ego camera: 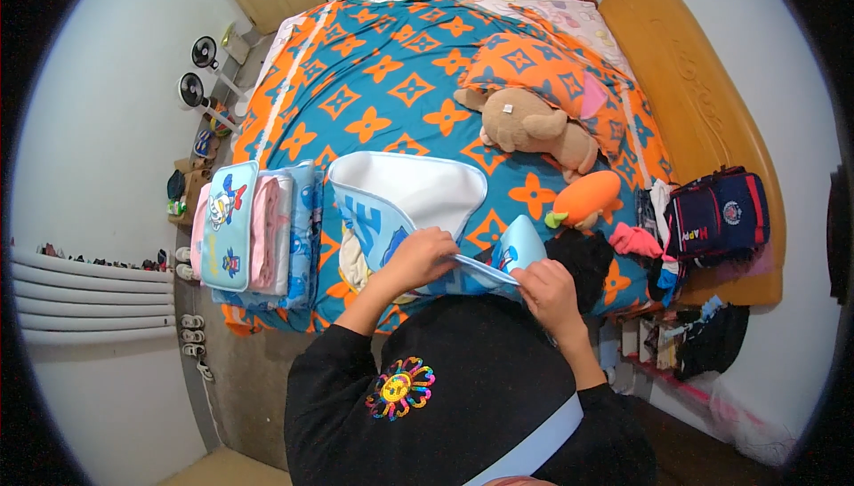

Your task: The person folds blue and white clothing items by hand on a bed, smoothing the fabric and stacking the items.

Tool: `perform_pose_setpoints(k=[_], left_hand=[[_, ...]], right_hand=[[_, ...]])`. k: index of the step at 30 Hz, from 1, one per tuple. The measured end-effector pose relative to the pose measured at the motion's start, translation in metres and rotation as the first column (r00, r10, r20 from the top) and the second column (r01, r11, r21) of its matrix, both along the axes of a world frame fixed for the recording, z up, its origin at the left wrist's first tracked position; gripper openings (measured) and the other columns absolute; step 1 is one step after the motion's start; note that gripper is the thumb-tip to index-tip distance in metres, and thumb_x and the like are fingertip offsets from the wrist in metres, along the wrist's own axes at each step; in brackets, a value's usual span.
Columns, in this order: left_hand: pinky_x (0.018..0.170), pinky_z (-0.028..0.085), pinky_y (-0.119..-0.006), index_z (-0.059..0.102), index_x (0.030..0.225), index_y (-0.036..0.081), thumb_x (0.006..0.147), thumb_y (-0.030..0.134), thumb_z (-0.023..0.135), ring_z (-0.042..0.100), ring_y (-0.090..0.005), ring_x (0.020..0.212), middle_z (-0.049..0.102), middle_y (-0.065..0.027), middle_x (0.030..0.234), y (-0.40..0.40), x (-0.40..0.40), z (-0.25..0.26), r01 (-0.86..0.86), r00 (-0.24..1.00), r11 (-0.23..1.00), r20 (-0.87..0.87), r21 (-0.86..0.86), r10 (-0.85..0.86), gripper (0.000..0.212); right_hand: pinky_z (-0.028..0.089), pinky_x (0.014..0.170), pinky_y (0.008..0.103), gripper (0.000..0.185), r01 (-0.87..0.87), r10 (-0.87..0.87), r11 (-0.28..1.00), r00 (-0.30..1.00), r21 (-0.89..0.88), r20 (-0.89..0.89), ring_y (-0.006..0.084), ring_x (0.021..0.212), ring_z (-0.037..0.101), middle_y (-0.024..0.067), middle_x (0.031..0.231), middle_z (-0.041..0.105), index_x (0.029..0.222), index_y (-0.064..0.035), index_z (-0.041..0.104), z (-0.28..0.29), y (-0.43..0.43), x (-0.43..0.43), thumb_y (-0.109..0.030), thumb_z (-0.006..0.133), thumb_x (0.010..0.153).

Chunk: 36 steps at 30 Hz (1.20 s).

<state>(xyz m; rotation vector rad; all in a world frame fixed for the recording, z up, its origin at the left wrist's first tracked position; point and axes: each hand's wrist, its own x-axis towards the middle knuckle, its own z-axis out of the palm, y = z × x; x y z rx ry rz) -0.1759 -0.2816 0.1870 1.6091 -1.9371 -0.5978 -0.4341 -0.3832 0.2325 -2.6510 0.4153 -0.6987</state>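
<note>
A light blue mat [417,186] with a white underside and printed letters lies partly unfurled at the near side of the bed. My left hand [420,259] grips its near edge in the middle. Farther right, my right hand [547,289] pinches the end of that same edge between thumb and fingers. Just above my right hand a pale blue printed corner [524,242] sticks up; I cannot tell whether it belongs to the mat. Beside it lies a black furry item [587,266]. A cream cloth [353,259] shows under the mat's left side.
To the left a stack of folded bedding [300,239] carries a light blue cartoon-printed pad [230,226]. A plush toy [527,122], an orange carrot-shaped plush [590,196] and a navy backpack [717,216] lie to the right. A wooden headboard [694,119] bounds the patterned bed [370,126].
</note>
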Motion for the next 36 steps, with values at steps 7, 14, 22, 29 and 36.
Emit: perform_pose_setpoints(k=[7,14,22,29,36], left_hand=[[0.072,0.045,-0.038,0.066,0.087,0.008,0.067,0.005,0.074,0.057,-0.0278,0.081,0.057,-0.0058,0.078,0.007,-0.005,0.009,-0.153,0.982,0.914,0.047,-0.376,0.184,0.022],[0.069,0.044,-0.039,0.066,0.09,0.005,0.065,-0.001,0.073,0.058,-0.0279,0.075,0.057,-0.0082,0.077,0.015,-0.051,0.021,-0.256,0.965,0.855,-0.164,-0.452,0.203,0.027],[0.07,0.043,-0.036,0.065,0.09,0.007,0.068,0.002,0.074,0.058,-0.025,0.076,0.057,-0.0053,0.08,0.005,-0.07,0.01,-0.14,0.988,0.897,-0.122,-0.42,0.097,0.025],[0.075,0.043,-0.038,0.066,0.095,0.008,0.073,0.006,0.072,0.059,-0.0277,0.084,0.06,-0.007,0.087,0.007,-0.065,0.011,-0.037,0.99,0.957,-0.138,-0.287,-0.003,0.023],[0.091,0.044,-0.039,0.068,0.104,0.007,0.089,0.006,0.057,0.059,-0.0287,0.1,0.066,-0.0098,0.102,-0.016,-0.022,0.023,-0.079,0.94,0.99,-0.34,-0.119,0.034,0.018]], right_hand=[[0.044,0.062,0.0395,0.024,0.062,-0.063,0.998,0.997,0.015,0.034,0.0282,0.071,0.056,0.0083,0.073,0.052,0.096,-0.0064,0.063,0.009,-0.014,0.003,-0.004,0.07,0.073],[0.045,0.07,0.0399,0.023,0.146,-0.141,0.985,0.988,0.091,-0.057,0.0299,0.08,0.059,0.0093,0.082,0.057,0.098,-0.0066,0.063,0.018,-0.035,-0.012,-0.005,0.068,0.076],[0.041,0.091,0.0412,0.046,0.076,-0.055,0.989,0.986,0.128,-0.16,0.0272,0.109,0.057,0.0069,0.115,0.06,0.115,-0.0102,0.063,0.013,-0.013,-0.01,-0.01,0.075,0.07],[0.044,0.083,0.0378,0.031,-0.041,0.049,0.991,0.997,0.13,-0.065,0.023,0.092,0.062,0.004,0.094,0.064,0.101,-0.0092,0.065,-0.007,0.001,0.004,-0.006,0.072,0.071],[0.045,0.074,0.0375,0.021,-0.155,0.166,0.982,0.982,0.112,-0.093,0.0233,0.084,0.061,0.0036,0.084,0.06,0.097,-0.0094,0.064,-0.009,0.01,0.002,-0.009,0.069,0.076]])
